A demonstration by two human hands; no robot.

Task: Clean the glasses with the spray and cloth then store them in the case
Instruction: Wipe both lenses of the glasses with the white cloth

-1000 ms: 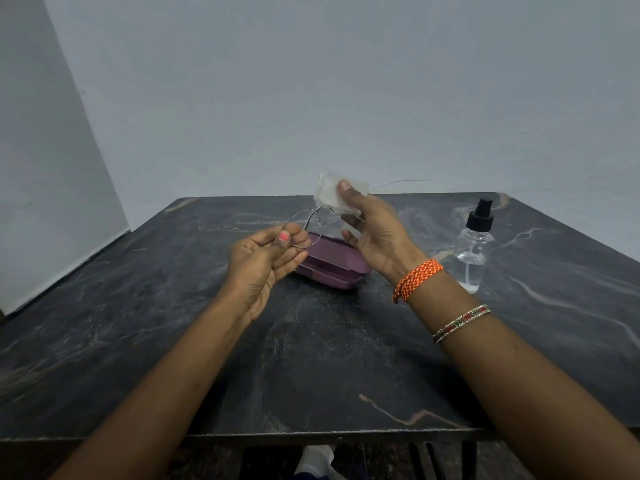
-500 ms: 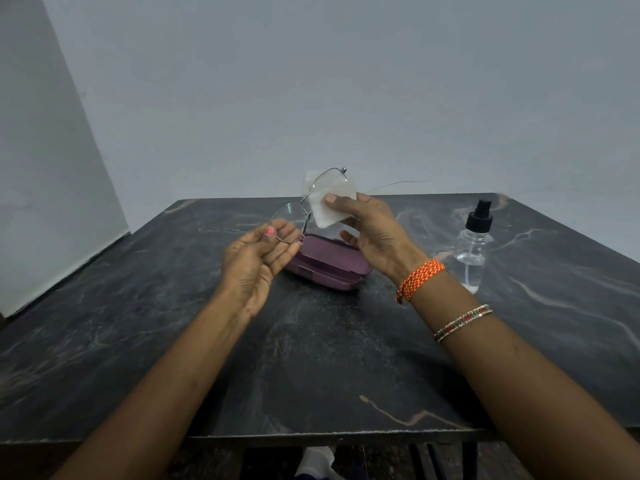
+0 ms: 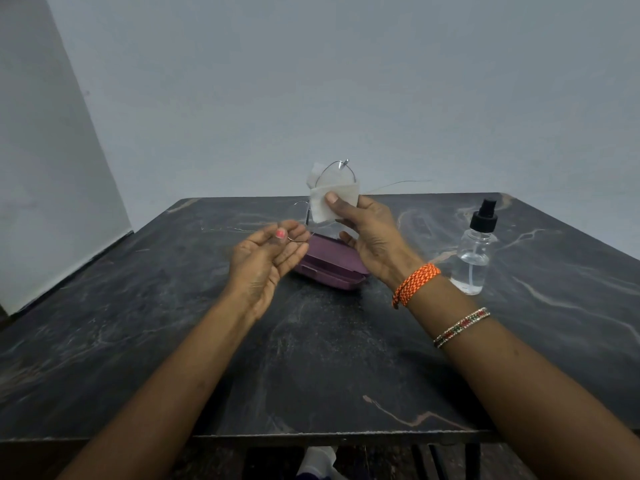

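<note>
From the head camera, both forearms reach out over a dark marbled table [image 3: 173,323] that stands against a pale wall [image 3: 311,81].

The right hand [image 3: 370,237] holds a white cloth [image 3: 329,199], folded over one lens of the glasses [image 3: 337,173]; the thumb presses the cloth on the near side and the fingers curl behind it. The thin wire rim of that lens rises above the cloth's top edge, and one temple arm runs out to the right, above the table's far edge. The left hand [image 3: 268,252] is palm up with its fingers curled, pinching the lower, left part of the frame between thumb and fingertips. The glasses are held in the air, tilted, above the case.

The purple case [image 3: 329,268] lies closed on the table just behind and between the two hands. A clear spray bottle [image 3: 476,251] with a black pump top stands upright to the right of the case, apart from it, with a little liquid at its bottom.

The right wrist wears an orange braided band [image 3: 415,282] and, further up the forearm, a thin beaded bracelet [image 3: 460,327].
</note>
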